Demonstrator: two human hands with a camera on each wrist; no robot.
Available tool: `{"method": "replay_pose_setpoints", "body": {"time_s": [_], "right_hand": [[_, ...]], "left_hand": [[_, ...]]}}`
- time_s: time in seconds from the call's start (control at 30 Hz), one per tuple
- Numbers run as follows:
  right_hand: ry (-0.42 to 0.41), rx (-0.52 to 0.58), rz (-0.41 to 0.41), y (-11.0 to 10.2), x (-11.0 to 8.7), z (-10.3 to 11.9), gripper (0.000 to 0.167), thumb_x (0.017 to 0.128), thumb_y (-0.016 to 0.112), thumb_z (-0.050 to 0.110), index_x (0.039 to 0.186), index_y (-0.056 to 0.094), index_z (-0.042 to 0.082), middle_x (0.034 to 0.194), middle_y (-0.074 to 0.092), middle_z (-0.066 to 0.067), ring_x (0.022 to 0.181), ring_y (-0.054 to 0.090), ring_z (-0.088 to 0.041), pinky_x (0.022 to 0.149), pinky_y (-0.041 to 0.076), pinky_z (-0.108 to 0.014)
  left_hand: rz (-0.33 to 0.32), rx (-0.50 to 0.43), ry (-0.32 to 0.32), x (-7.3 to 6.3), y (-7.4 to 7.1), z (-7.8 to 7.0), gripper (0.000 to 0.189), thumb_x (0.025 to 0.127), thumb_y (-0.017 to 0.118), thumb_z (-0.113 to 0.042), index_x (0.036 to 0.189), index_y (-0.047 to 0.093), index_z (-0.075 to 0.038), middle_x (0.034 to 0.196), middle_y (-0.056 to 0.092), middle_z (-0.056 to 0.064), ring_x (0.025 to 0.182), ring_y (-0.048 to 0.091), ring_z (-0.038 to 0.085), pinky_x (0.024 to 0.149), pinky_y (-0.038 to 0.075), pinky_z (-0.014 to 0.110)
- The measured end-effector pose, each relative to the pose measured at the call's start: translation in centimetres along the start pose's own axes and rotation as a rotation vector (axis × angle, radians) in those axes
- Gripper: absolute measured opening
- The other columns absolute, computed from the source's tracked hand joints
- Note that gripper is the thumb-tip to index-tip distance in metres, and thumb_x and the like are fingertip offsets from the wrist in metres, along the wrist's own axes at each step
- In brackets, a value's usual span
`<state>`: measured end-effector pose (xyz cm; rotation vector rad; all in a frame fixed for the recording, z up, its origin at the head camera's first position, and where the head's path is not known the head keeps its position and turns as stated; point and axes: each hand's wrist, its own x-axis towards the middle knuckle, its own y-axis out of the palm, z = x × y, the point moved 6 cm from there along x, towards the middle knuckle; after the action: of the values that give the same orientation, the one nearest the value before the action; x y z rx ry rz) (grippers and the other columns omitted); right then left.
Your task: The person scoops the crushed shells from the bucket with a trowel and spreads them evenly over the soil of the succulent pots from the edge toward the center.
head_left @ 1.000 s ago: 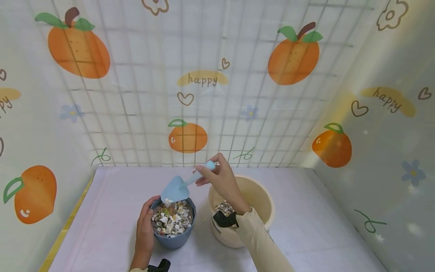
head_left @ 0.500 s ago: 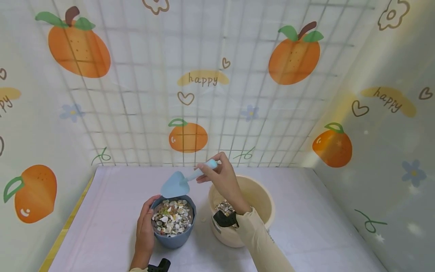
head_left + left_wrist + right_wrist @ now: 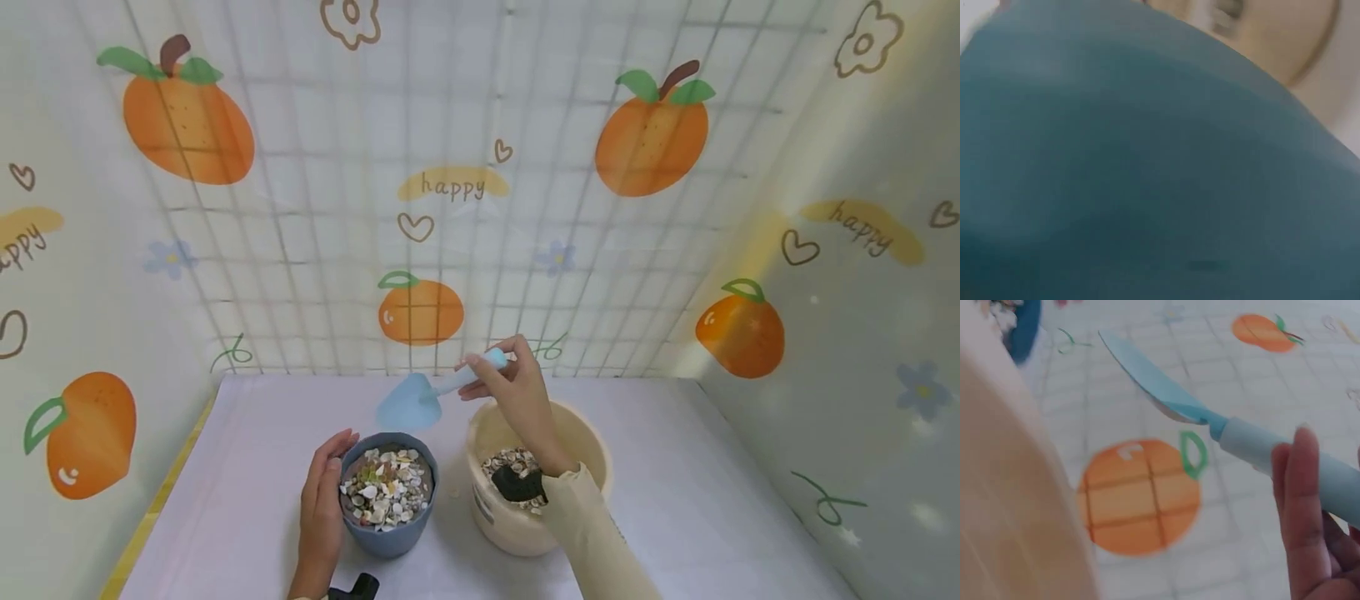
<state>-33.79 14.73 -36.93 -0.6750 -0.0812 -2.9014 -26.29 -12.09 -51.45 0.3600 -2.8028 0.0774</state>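
Observation:
My left hand (image 3: pixel 321 496) holds the left side of a blue-grey flower pot (image 3: pixel 390 543), its fingers bent round toward the back of the rim. White and brown shell pieces or pebbles (image 3: pixel 386 492) lie in that pot. The pot's blue wall (image 3: pixel 1147 156) fills most of the left wrist view and hides the left hand there. In my right hand (image 3: pixel 517 392) is the handle of a light-blue toy shovel (image 3: pixel 410 402), gripped between thumb and fingers. Its blade hangs above and behind the flower pot. The right wrist view shows the shovel blade (image 3: pixel 1154 378) tilted, with fingers (image 3: pixel 1304 506) under the handle.
A larger cream bucket (image 3: pixel 592 450) stands right of the flower pot, under my right forearm, with more shell pieces (image 3: pixel 510 458) inside. Both stand on a pale cloth-covered table (image 3: pixel 697 508). Behind rises a curtain (image 3: pixel 330 208) printed with oranges, over a wire grid.
The shovel has risen and shifted right, away from the flower pot's rim. White pieces at the blade's edge a second ago no longer show there. My left hand stays at the pot.

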Motion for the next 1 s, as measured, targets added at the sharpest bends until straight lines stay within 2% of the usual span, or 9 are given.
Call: {"method": "replay_pose_setpoints", "body": {"time_s": [0.13, 0.23, 0.33, 0.4, 0.43, 0.5, 0.6, 0.83, 1.0], "right_hand": [[-0.052, -0.034, -0.098, -3.7, -0.2, 2.3, 0.031, 0.106, 0.066, 0.021, 0.112, 0.043, 0.0, 0.104, 0.072, -0.031, 0.07, 0.075, -0.031, 0.068, 0.061, -0.045], [-0.074, -0.074, -0.179, -6.7, -0.9, 3.6, 0.033, 0.107, 0.065, 0.027, 0.11, 0.044, 0.001, 0.1, 0.073, -0.03, 0.065, 0.073, -0.028, 0.063, 0.061, -0.04], [-0.071, -0.109, -0.261, -9.1, -2.0, 4.1, 0.033, 0.106, 0.065, 0.031, 0.108, 0.048, 0.002, 0.093, 0.075, -0.025, 0.057, 0.069, -0.026, 0.054, 0.058, -0.034], [-0.049, -0.14, -0.29, -10.2, -2.7, 3.9, 0.033, 0.106, 0.066, 0.031, 0.108, 0.05, 0.002, 0.089, 0.075, -0.022, 0.054, 0.067, -0.027, 0.05, 0.056, -0.032], [-0.036, -0.16, -0.292, -10.6, -3.1, 3.6, 0.033, 0.105, 0.066, 0.03, 0.108, 0.051, 0.001, 0.088, 0.075, -0.022, 0.053, 0.066, -0.029, 0.048, 0.055, -0.032], [-0.007, -0.208, -0.28, -11.0, -3.8, 3.1, 0.032, 0.106, 0.066, 0.029, 0.107, 0.052, 0.0, 0.087, 0.075, -0.023, 0.052, 0.065, -0.033, 0.046, 0.054, -0.034], [0.028, -0.268, -0.246, -11.3, -4.4, 2.0, 0.031, 0.106, 0.066, 0.026, 0.106, 0.054, -0.003, 0.087, 0.075, -0.024, 0.053, 0.065, -0.038, 0.045, 0.054, -0.036], [0.04, -0.318, -0.219, -11.9, -4.9, 0.8, 0.032, 0.106, 0.066, 0.029, 0.105, 0.058, -0.001, 0.088, 0.075, -0.023, 0.056, 0.064, -0.046, 0.047, 0.055, -0.037], [0.146, -0.443, -0.102, -11.6, -5.2, -0.5, 0.029, 0.105, 0.067, 0.034, 0.109, 0.064, 0.005, 0.095, 0.076, -0.016, 0.064, 0.068, -0.038, 0.058, 0.059, -0.041]], "left_hand": [[-0.003, 0.016, 0.154, 0.1, 1.2, -4.2, 0.041, 0.116, 0.033, -0.025, 0.151, 0.054, -0.015, 0.148, 0.056, -0.005, 0.142, 0.044, 0.013, 0.111, 0.032, 0.02], [0.048, 0.003, 0.29, -0.4, 3.1, -7.3, 0.042, 0.115, 0.034, -0.015, 0.152, 0.053, -0.013, 0.143, 0.059, -0.001, 0.133, 0.052, 0.017, 0.106, 0.038, 0.022], [0.127, -0.015, 0.352, -1.2, 5.8, -8.9, 0.043, 0.113, 0.036, -0.009, 0.153, 0.052, -0.013, 0.145, 0.058, 0.002, 0.13, 0.054, 0.02, 0.11, 0.039, 0.033], [0.191, -0.035, 0.327, -1.8, 7.6, -9.0, 0.043, 0.113, 0.038, -0.01, 0.153, 0.051, -0.016, 0.147, 0.055, 0.0, 0.132, 0.052, 0.019, 0.112, 0.039, 0.044], [0.225, -0.046, 0.295, -2.1, 8.5, -8.8, 0.042, 0.114, 0.04, -0.013, 0.154, 0.051, -0.019, 0.155, 0.049, -0.001, 0.144, 0.041, 0.021, 0.117, 0.031, 0.051], [0.276, -0.065, 0.232, -2.8, 10.1, -8.2, 0.04, 0.114, 0.042, -0.017, 0.153, 0.051, -0.021, 0.158, 0.044, -0.002, 0.148, 0.037, 0.022, 0.117, 0.029, 0.059], [0.329, -0.077, 0.157, -3.6, 11.9, -7.2, 0.038, 0.113, 0.047, -0.021, 0.151, 0.052, -0.024, 0.161, 0.037, -0.003, 0.152, 0.028, 0.025, 0.116, 0.028, 0.063], [0.37, -0.079, 0.079, -4.6, 14.5, -5.6, 0.044, 0.11, 0.054, -0.03, 0.152, 0.051, -0.018, 0.169, 0.02, 0.001, 0.154, 0.018, 0.035, 0.116, 0.024, 0.066], [0.385, -0.062, 0.037, -5.1, 15.5, -3.9, 0.05, 0.108, 0.057, -0.033, 0.155, 0.047, -0.018, 0.171, 0.012, 0.005, 0.155, 0.015, 0.037, 0.117, 0.021, 0.063]]}}
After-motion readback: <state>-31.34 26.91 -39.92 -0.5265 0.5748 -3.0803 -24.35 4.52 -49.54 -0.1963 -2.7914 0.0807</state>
